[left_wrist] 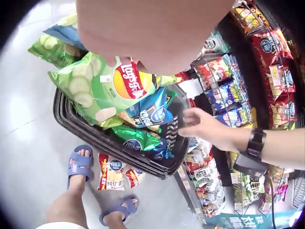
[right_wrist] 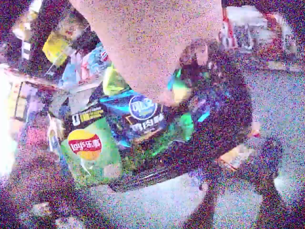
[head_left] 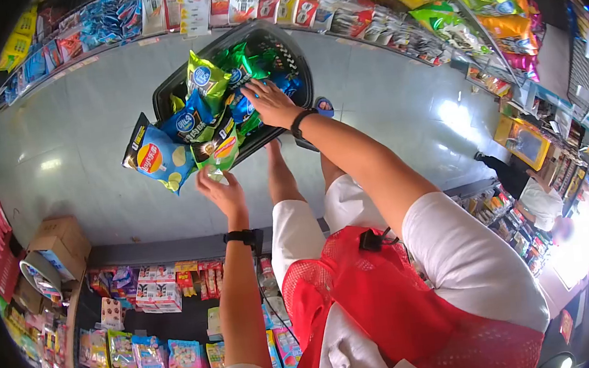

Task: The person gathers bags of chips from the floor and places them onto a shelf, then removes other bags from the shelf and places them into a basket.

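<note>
A black basket (head_left: pixel 303 77) (left_wrist: pixel 164 169) holds several chip bags. My left hand (head_left: pixel 225 196) (left_wrist: pixel 152 33) pinches the lower edge of a green Lay's bag (head_left: pixel 219 149) (left_wrist: pixel 102 88) at the basket's near left side; in the left wrist view its fingers are mostly hidden. Beside that bag, a light-blue Lay's bag (head_left: pixel 157 158) leans out over the rim. My right hand (head_left: pixel 273 106) (left_wrist: pixel 209 129) is over the basket's right part, fingers extended near blue bags (right_wrist: pixel 143 112) and a shiny green one (left_wrist: pixel 136 138), gripping nothing visible. The right wrist view is grainy.
Snack racks (head_left: pixel 393 29) run along the far side, and a lower shelf of candy bags (head_left: pixel 187 361) stands behind the left arm. Cardboard boxes (head_left: pixel 63 245) are at the left. Two red-and-white bags (left_wrist: pixel 110 174) lie on the floor near the sandals (left_wrist: pixel 80 164).
</note>
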{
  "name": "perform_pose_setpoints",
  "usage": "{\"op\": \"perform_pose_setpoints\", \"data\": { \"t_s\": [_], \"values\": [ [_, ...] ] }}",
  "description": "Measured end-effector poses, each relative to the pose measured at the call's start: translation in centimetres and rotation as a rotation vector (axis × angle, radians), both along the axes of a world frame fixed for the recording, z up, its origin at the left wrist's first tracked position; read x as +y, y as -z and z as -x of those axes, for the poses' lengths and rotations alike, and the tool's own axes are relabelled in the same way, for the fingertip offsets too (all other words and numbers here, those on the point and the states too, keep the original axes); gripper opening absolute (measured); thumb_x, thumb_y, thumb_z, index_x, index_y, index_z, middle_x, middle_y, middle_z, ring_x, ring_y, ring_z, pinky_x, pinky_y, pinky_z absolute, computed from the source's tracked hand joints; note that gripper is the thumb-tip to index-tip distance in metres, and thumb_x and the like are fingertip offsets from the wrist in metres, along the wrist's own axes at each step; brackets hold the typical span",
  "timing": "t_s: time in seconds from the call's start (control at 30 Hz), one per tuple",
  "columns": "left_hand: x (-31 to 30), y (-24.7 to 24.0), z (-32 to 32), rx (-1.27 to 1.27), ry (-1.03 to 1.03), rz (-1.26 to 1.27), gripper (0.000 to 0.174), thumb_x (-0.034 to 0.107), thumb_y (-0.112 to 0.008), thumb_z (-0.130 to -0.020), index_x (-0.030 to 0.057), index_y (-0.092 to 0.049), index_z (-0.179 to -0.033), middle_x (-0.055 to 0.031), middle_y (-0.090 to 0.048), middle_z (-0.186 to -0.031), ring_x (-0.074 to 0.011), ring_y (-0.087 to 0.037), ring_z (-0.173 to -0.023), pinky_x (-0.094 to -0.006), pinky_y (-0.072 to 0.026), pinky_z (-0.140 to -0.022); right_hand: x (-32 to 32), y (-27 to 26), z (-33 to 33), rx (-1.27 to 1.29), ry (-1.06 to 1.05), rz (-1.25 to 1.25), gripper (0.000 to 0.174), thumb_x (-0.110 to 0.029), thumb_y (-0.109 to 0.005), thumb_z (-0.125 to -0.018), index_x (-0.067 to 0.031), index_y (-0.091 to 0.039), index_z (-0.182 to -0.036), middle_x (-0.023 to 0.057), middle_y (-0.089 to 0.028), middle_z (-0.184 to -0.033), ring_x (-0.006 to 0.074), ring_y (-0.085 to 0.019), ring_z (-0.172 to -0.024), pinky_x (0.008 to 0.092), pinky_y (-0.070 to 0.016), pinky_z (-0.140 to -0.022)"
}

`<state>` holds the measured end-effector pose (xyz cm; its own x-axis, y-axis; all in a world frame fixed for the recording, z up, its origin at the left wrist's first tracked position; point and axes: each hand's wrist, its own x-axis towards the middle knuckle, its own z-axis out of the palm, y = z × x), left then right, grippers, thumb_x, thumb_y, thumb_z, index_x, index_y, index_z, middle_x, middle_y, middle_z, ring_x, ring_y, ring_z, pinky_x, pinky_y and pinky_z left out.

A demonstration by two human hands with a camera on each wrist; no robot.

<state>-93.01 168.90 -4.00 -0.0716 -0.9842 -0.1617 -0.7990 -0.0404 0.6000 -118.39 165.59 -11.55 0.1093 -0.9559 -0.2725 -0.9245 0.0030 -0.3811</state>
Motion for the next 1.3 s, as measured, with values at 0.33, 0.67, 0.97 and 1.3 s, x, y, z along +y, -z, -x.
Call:
{"op": "perform_pose_setpoints", "data": {
  "t_s": [0.33, 0.67, 0.97, 1.3],
  "values": [
    [-1.9, 5.3, -4.3, 0.084, -0.025, -0.189, 0.074, 0.009, -0.078, -0.080, -0.0009, -0.038, -0.141, -0.0251, -0.042, -0.134, -0.0430, -0.041, -0.125, -0.0492, -0.0368, -0.106, -1.2, 5.5, -0.2, -0.016, 0.069, -0.111, 0.072, -0.038, -0.081, -0.070, -0.0169, -0.051, -0.132, 0.0063, -0.057, -0.129, 0.0284, -0.050, -0.127, 0.0580, -0.0358, -0.104],
    [-4.1, -2.5, 5.2, 0.046, 0.453, -0.023, 0.074, 0.009, -0.079, -0.077, 0.0003, -0.042, -0.141, -0.0199, -0.045, -0.141, -0.0390, -0.042, -0.131, -0.0475, -0.0388, -0.108, 2.9, -6.0, 7.3, -0.108, 0.078, 0.093, 0.064, -0.027, -0.079, -0.066, -0.0079, -0.059, -0.123, 0.0119, -0.057, -0.107, 0.0326, -0.055, -0.113, 0.0531, -0.0361, -0.109],
    [-1.5, -0.4, 13.0, 0.291, 0.548, -0.483, 0.091, 0.021, -0.091, -0.062, 0.0049, -0.044, -0.137, -0.0193, -0.059, -0.127, -0.0368, -0.058, -0.117, -0.0424, -0.0481, -0.098, 6.0, -10.9, 9.8, -0.598, 0.123, -0.281, 0.059, -0.045, -0.078, -0.079, -0.0047, -0.063, -0.119, 0.0140, -0.061, -0.113, 0.0306, -0.060, -0.109, 0.0417, -0.0510, -0.093],
    [2.8, 2.5, 5.7, 0.511, 0.094, -0.692, 0.094, 0.020, -0.094, -0.062, -0.0010, -0.040, -0.136, -0.0208, -0.058, -0.125, -0.0319, -0.058, -0.118, -0.0392, -0.0479, -0.099, 5.8, 10.4, 10.0, 0.187, -0.067, -0.021, 0.052, -0.022, -0.061, -0.086, -0.0016, -0.052, -0.133, 0.0193, -0.056, -0.130, 0.0354, -0.051, -0.124, 0.0435, -0.0423, -0.105]
  ]
}}
